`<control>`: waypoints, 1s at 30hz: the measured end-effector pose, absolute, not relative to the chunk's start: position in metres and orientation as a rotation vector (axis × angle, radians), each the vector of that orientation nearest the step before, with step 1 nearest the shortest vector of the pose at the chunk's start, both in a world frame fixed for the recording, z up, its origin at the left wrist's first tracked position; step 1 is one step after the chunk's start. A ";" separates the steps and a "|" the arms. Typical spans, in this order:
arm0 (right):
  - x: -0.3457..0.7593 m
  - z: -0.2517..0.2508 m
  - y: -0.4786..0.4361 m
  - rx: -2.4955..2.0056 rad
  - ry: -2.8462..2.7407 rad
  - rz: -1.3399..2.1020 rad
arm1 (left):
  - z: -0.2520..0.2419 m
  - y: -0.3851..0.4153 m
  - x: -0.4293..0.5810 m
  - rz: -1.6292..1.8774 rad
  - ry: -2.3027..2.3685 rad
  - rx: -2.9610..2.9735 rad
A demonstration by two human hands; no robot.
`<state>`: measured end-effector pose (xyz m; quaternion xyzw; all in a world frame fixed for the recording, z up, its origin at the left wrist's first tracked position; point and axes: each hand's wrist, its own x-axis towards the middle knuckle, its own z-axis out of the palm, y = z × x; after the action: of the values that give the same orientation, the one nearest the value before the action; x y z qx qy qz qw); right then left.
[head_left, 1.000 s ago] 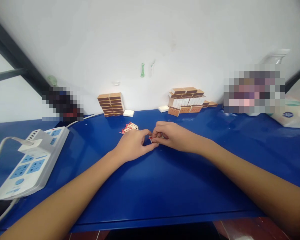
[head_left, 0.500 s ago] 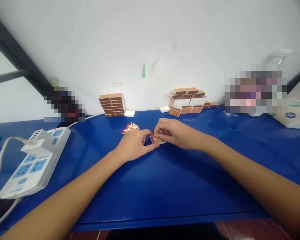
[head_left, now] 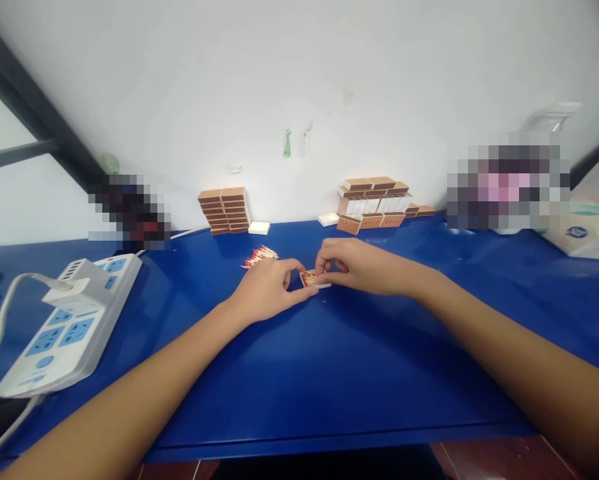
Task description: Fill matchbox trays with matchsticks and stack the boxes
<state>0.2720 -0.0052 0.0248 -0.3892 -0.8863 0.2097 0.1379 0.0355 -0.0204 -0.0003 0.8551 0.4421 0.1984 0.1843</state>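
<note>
A small white matchbox tray (head_left: 324,286) with red-tipped matches (head_left: 310,278) in it lies on the blue table. My left hand (head_left: 266,287) grips the tray's left end between thumb and forefinger. Over the tray's right part, the closed fingers of my right hand (head_left: 346,263) press on the matches, with thumb and forefinger nearly together; their tips hide part of the contents. Just behind my left hand is a loose pile of red-tipped matches (head_left: 260,255).
Stacked matchboxes (head_left: 224,210) stand by the wall on the left, more matchboxes (head_left: 374,203) on the right. Two white trays, left (head_left: 259,228) and right (head_left: 328,219), lie between them. A power strip (head_left: 74,327) with cables occupies the table's left side.
My right hand's fingertips have shifted slightly right along the tray, uncovering more red match heads. My left hand keeps its hold on the tray.
</note>
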 end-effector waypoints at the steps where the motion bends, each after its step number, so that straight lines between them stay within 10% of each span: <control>1: 0.272 0.025 -0.005 -1.124 -2.564 0.619 | 0.000 -0.021 0.036 0.560 1.248 2.411; 30: 0.269 0.025 -0.004 -1.120 -2.525 0.587 | -0.001 -0.021 0.036 0.554 1.246 2.440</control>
<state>0.2692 -0.0044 0.0254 -0.3917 -0.8829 0.2051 0.1580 0.0359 -0.0209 -0.0007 0.8599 0.4390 0.1951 0.1724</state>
